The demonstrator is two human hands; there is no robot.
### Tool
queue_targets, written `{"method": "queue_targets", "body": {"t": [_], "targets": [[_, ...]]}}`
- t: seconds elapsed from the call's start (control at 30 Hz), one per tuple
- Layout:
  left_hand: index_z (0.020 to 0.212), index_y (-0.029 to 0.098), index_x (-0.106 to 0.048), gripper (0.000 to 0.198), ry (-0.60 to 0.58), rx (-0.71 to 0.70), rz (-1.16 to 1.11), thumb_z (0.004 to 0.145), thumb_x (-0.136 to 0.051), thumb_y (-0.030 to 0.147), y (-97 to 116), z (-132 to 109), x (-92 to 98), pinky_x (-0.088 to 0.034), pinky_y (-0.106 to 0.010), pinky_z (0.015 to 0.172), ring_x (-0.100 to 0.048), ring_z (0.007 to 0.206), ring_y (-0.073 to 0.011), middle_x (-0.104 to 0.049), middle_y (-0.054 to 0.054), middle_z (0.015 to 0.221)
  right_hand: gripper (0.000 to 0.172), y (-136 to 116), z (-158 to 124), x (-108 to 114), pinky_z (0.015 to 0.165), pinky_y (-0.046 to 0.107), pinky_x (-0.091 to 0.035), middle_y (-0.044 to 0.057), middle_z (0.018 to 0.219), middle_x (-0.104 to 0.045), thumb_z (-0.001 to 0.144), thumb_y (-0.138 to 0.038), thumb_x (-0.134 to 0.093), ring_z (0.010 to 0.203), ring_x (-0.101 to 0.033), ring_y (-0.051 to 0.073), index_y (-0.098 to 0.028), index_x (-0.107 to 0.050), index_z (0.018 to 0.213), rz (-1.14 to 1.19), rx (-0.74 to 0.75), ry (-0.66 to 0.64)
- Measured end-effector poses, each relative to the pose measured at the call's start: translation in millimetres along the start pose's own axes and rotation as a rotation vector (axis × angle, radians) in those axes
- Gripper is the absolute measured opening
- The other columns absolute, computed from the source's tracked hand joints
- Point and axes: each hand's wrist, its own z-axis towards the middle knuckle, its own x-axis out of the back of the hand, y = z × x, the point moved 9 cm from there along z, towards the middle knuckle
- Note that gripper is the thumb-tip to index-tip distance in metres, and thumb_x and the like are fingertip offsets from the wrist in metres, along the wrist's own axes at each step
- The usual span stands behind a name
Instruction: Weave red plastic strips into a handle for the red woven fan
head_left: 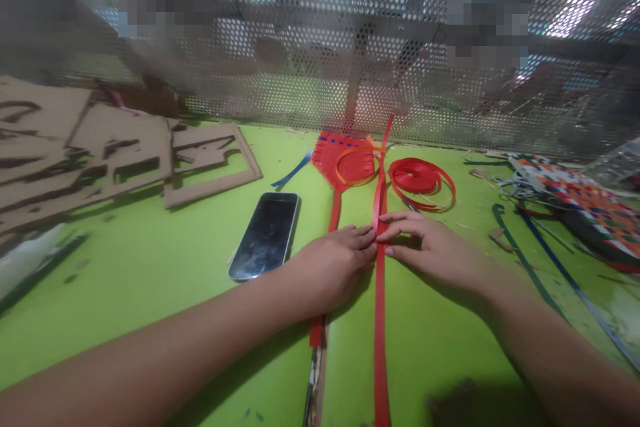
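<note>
A long red ribbon [381,333] runs from the near edge of the table up toward the mesh, and its upper part looks folded or doubled. My left hand [340,263] lies low over the table, fingers together and their tips pressed on the ribbon from the left. From the other side, my right hand [440,250] holds the ribbon's edge between thumb and bent fingers. Beyond the hands lies a red flat piece [337,157] with blue stitching and a narrow red stem. An orange loop [340,177] rests over it. That stem passes beneath my left hand.
A phone [265,233] lies left of my hand. Cardboard cut-outs [125,153] cover the left side. A red ribbon coil [417,177] sits beyond my right hand. At right are a multicoloured woven piece [590,207] and loose strips. A perforated metal screen [300,80] bounds the back.
</note>
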Motion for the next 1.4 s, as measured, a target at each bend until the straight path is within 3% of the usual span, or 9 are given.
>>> {"method": "queue_targets", "body": {"t": [0.23,0.33,0.47,0.57,0.77,0.9,1.13,1.4], "targets": [[0.134,0.007,-0.073,0.038,-0.003,-0.036,0.05,0.102,-0.054,0.013,6.0,1.0,3.6,-0.043,-0.047,0.127,-0.065,0.138,-0.029,-0.069,-0.018,0.144,0.018,1.0,-2.6,1.1,0.109,0.048,-0.052,0.007,0.145,-0.067,0.095,-0.031,-0.071,0.126,-0.067,0.028,-0.03,-0.083,0.108,0.0,0.003,-0.005],[0.134,0.008,-0.074,0.037,0.039,-0.04,0.063,0.104,-0.053,0.016,6.9,-0.1,7.7,-0.045,-0.048,0.125,-0.067,0.134,-0.0294,-0.071,-0.017,0.142,0.023,-0.6,-4.9,7.3,0.093,0.043,-0.058,0.008,0.142,-0.067,0.094,-0.033,-0.073,0.106,-0.071,0.025,-0.029,-0.081,0.115,-0.008,-0.009,0.017],[0.134,0.008,-0.074,0.038,0.068,-0.045,0.098,0.108,-0.05,0.02,7.1,-1.6,8.6,-0.049,-0.048,0.122,-0.067,0.134,-0.0312,-0.07,-0.018,0.143,0.032,0.3,-7.5,9.7,0.077,0.039,-0.057,0.01,0.121,-0.073,0.094,-0.036,-0.073,0.086,-0.068,0.022,-0.025,-0.078,0.123,0.014,-0.063,0.034],[0.137,0.006,-0.071,0.038,0.04,-0.067,0.112,0.106,-0.051,0.018,8.7,-1.7,4.4,-0.05,-0.045,0.121,-0.065,0.137,-0.0299,-0.068,-0.018,0.146,0.037,3.6,-9.5,1.0,0.076,0.036,-0.056,0.007,0.106,-0.075,0.094,-0.03,-0.07,0.086,-0.068,0.021,-0.024,-0.07,0.131,0.185,-0.092,0.002],[0.145,0.008,-0.065,0.043,0.021,-0.088,0.139,0.104,-0.055,0.015,8.6,-2.7,-0.6,-0.052,-0.046,0.118,-0.065,0.137,-0.03,-0.065,-0.018,0.15,0.039,7.5,-11.2,-10.5,0.082,0.037,-0.055,0.006,0.103,-0.072,0.092,-0.027,-0.071,0.092,-0.067,0.022,-0.025,-0.064,0.131,0.411,-0.114,-0.028],[0.145,0.01,-0.065,0.044,-0.005,-0.101,0.155,0.102,-0.056,0.013,9.2,-3.1,-5.9,-0.05,-0.046,0.12,-0.063,0.14,-0.0304,-0.064,-0.018,0.151,0.039,9.1,-10.4,-9.9,0.08,0.038,-0.054,0.004,0.096,-0.072,0.09,-0.026,-0.07,0.089,-0.068,0.023,-0.025,-0.062,0.128,0.369,-0.15,-0.008],[0.149,0.006,-0.062,0.049,-0.054,-0.1,0.2,0.101,-0.057,0.014,14.5,-2.1,-7.8,-0.048,-0.045,0.122,-0.061,0.142,-0.0326,-0.063,-0.021,0.151,0.045,13.3,-8.5,-10.4,0.065,0.032,-0.047,-0.002,0.082,-0.065,0.092,-0.021,-0.067,0.07,-0.061,0.018,-0.027,-0.054,0.135,0.195,-0.194,0.038],[0.152,0.004,-0.058,0.053,-0.115,-0.085,0.195,0.1,-0.054,0.013,14.3,-1.2,-12.0,-0.044,-0.045,0.125,-0.057,0.146,-0.0326,-0.059,-0.022,0.155,0.049,11.1,-8.3,-11.9,0.064,0.032,-0.046,-0.003,0.08,-0.067,0.094,-0.019,-0.062,0.065,-0.061,0.017,-0.03,-0.05,0.14,0.056,-0.188,0.055]]}}
